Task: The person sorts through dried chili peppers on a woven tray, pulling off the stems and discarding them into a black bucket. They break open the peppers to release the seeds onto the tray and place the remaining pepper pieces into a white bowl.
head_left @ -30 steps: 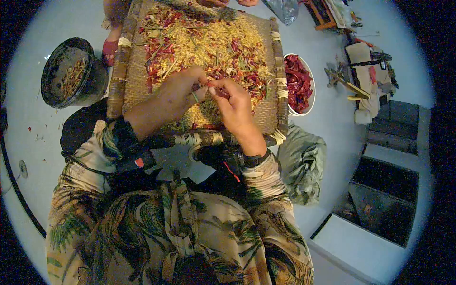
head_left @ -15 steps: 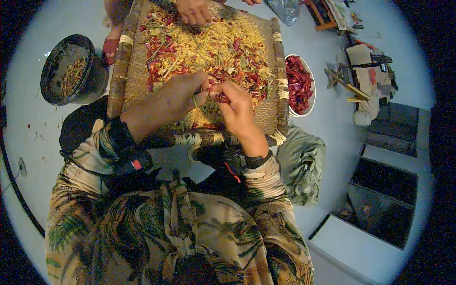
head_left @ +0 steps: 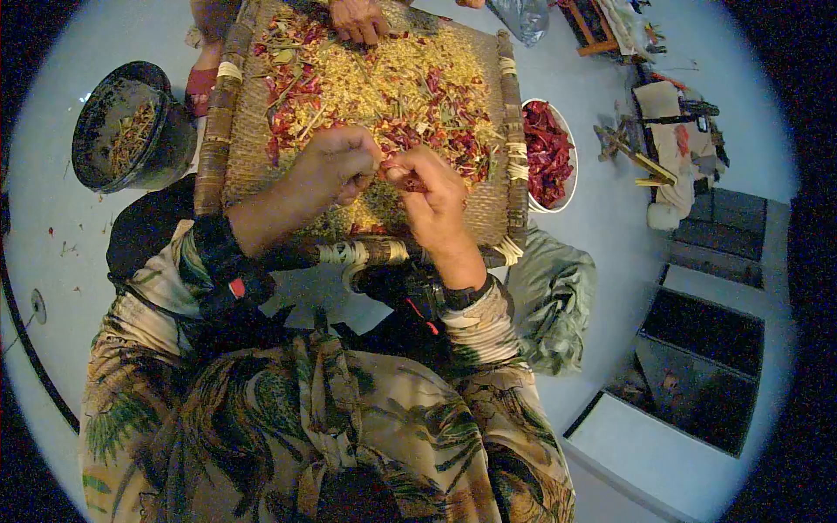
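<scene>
Over a woven bamboo tray, my two hands meet at the fingertips. My right hand is closed around a dried red chili, part of which shows between the fingers. My left hand is closed in a pinch against it; what its fingers grip is hidden. Beneath both hands lie yellow chili seeds mixed with red chili pieces and bits of stem. At the tray's far edge, another person's hand reaches down into the seeds.
A black bucket with stems and scraps inside stands left of the tray. To the right is a white bucket of red chilies. A crumpled greenish sack lies below it. The other person's foot in a red sandal is at upper left.
My left hand has turned a little, and the green stem seen under its fingers no longer shows. My right hand stays nearly in place. The other person's hand has shifted slightly right.
</scene>
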### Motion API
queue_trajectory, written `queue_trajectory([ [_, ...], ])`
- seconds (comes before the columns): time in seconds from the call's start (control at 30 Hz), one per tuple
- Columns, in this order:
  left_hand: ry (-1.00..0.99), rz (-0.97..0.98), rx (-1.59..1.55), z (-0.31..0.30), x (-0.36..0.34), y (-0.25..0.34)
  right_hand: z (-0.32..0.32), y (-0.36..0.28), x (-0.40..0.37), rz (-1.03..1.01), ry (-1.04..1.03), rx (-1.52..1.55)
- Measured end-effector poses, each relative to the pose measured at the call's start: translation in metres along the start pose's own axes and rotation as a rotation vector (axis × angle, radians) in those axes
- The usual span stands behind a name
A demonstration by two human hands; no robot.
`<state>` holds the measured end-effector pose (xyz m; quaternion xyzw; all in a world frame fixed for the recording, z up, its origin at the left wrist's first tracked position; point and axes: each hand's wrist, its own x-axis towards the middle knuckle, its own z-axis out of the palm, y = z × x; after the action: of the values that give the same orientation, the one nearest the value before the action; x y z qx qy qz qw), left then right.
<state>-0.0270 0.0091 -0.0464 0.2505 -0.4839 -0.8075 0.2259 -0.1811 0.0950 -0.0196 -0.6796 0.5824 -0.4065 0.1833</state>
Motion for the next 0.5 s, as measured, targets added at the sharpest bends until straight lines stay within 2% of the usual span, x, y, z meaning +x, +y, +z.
queue_trajectory([
  [0.07,-0.028,-0.044,-0.176,-0.001,0.0,0.0,0.0,0.002,-0.001,0.03,0.011,-0.003],
  [0.13,-0.073,-0.109,-0.398,0.0,-0.003,0.001,0.002,0.004,-0.003,0.142,0.03,0.153],
  [0.23,-0.226,-0.124,-0.461,-0.004,-0.008,0.008,0.004,0.003,-0.004,0.317,0.09,0.407],
  [0.27,-0.209,-0.124,-0.452,-0.003,-0.009,0.01,0.005,0.002,-0.004,0.378,0.116,0.496],
  [0.47,-0.121,-0.14,-0.467,0.001,-0.009,0.018,0.003,0.004,-0.003,0.449,0.121,0.606],
  [0.5,-0.103,-0.131,-0.522,0.002,-0.009,0.018,0.001,0.006,-0.001,0.349,0.12,0.445],
])
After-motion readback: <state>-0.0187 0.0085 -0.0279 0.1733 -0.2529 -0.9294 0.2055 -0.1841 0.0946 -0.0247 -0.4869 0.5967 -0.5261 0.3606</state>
